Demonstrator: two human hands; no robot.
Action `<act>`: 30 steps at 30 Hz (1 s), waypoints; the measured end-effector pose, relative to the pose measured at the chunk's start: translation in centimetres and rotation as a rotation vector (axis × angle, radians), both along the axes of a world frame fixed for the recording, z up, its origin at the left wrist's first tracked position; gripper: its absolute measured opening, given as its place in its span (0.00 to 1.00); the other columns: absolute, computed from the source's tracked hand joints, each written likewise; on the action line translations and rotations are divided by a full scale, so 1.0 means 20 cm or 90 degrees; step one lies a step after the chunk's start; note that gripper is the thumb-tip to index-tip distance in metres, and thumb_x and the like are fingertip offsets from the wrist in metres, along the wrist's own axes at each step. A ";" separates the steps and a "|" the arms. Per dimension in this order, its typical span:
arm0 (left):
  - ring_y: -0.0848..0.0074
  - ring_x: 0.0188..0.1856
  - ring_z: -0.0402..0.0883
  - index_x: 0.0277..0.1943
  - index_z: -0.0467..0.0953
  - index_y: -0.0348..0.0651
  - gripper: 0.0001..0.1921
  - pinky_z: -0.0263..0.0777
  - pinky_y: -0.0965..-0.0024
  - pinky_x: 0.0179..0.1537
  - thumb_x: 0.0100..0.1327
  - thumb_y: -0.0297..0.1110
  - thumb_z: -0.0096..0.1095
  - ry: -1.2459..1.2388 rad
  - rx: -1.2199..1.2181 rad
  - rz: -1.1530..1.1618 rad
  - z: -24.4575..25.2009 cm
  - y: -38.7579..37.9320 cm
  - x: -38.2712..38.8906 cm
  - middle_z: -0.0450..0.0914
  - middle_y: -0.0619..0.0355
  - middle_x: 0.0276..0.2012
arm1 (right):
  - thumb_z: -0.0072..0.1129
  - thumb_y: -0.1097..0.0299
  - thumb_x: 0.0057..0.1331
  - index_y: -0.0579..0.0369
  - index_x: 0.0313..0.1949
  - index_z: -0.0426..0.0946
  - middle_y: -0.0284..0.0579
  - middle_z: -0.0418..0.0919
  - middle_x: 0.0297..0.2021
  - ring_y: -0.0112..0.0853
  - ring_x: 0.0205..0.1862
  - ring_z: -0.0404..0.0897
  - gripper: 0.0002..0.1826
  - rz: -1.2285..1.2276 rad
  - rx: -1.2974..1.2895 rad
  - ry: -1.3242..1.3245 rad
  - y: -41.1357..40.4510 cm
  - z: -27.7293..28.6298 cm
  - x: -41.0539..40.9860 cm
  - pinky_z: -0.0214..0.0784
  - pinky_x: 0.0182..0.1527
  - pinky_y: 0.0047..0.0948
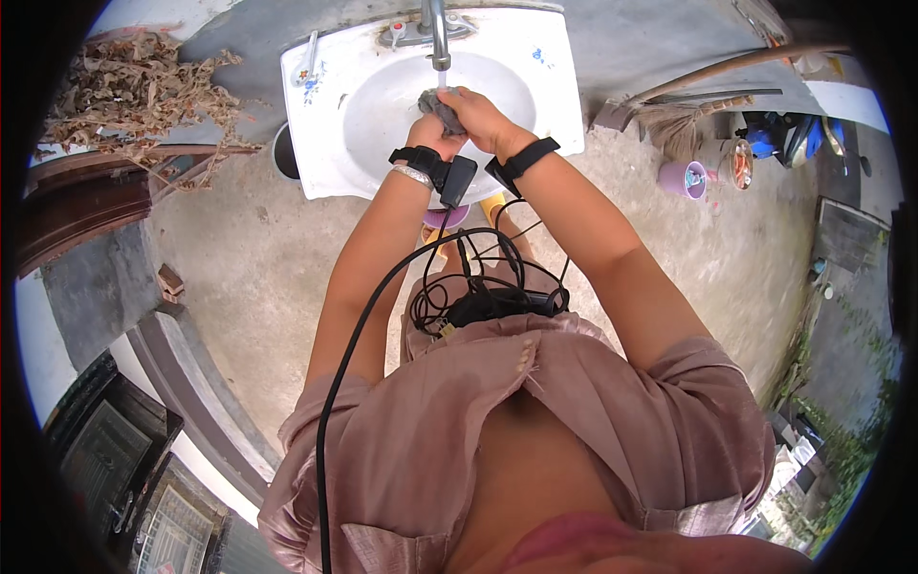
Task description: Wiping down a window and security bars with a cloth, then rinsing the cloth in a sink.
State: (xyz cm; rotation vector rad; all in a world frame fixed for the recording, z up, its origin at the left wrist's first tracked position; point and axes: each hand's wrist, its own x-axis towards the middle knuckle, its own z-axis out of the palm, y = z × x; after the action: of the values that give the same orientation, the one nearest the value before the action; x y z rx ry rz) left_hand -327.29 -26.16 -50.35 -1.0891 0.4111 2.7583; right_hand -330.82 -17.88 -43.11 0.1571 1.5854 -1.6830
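Observation:
A bunched grey cloth [439, 107] is gripped between my two hands over the basin of a white ceramic washbasin [319, 154]. My left hand [433, 136] holds it from below and the left. From the right, my right hand [479, 115] closes on it, thumb near its top. Water runs from the chrome faucet [439, 43] directly above and meets the cloth. A tap handle with a red mark [397, 30] sits left of the spout. Both wrists wear black straps with small devices; part of the cloth is hidden by my fingers.
A spoon [308, 61] lies on the washbasin's left rim. Dried leaves [136, 93] hang at the left. A straw broom [674, 128] and a purple bucket [678, 179] stand to the right. Black cables [373, 301] loop across my front. Beneath the washbasin is a purple basin [446, 217].

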 end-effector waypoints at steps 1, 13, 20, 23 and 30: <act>0.59 0.56 0.72 0.55 0.65 0.39 0.17 0.62 0.45 0.60 0.73 0.39 0.33 0.003 0.003 -0.014 0.07 0.03 -0.01 0.72 0.48 0.53 | 0.49 0.56 0.67 0.67 0.52 0.64 0.53 0.75 0.42 0.34 0.45 0.76 0.25 -0.014 0.003 0.003 0.04 -0.05 -0.08 0.69 0.48 0.34; 0.56 0.58 0.69 0.57 0.64 0.37 0.19 0.56 0.39 0.61 0.72 0.42 0.36 0.023 0.087 -0.104 0.17 -0.03 -0.04 0.72 0.46 0.54 | 0.42 0.57 0.70 0.69 0.51 0.62 0.57 0.73 0.44 0.37 0.45 0.76 0.23 0.015 0.071 0.049 0.02 -0.15 -0.10 0.72 0.43 0.34; 0.56 0.59 0.69 0.56 0.66 0.39 0.17 0.58 0.43 0.61 0.72 0.40 0.37 0.027 0.066 -0.105 0.15 -0.02 0.00 0.71 0.47 0.55 | 0.40 0.59 0.71 0.62 0.62 0.51 0.54 0.72 0.48 0.36 0.43 0.78 0.26 -0.037 0.068 -0.022 0.01 -0.10 -0.14 0.75 0.39 0.33; 0.57 0.63 0.64 0.57 0.65 0.41 0.18 0.52 0.40 0.63 0.73 0.39 0.35 -0.019 0.015 -0.149 0.12 -0.11 -0.02 0.66 0.48 0.59 | 0.40 0.62 0.71 0.62 0.56 0.57 0.57 0.73 0.40 0.39 0.38 0.78 0.20 0.155 0.098 0.238 -0.01 -0.25 0.00 0.75 0.34 0.36; 0.59 0.62 0.65 0.59 0.63 0.43 0.19 0.51 0.41 0.63 0.72 0.42 0.34 -0.047 -0.021 -0.143 0.28 -0.11 -0.02 0.69 0.49 0.58 | 0.40 0.61 0.71 0.62 0.54 0.61 0.54 0.75 0.40 0.36 0.36 0.79 0.19 0.068 0.096 0.148 -0.05 -0.10 0.04 0.75 0.34 0.38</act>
State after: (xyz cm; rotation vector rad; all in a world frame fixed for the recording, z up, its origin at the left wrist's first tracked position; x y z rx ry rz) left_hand -327.64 -28.43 -44.69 -1.0753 0.5358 2.5168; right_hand -330.10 -18.81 -45.20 -0.0492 1.8599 -1.5434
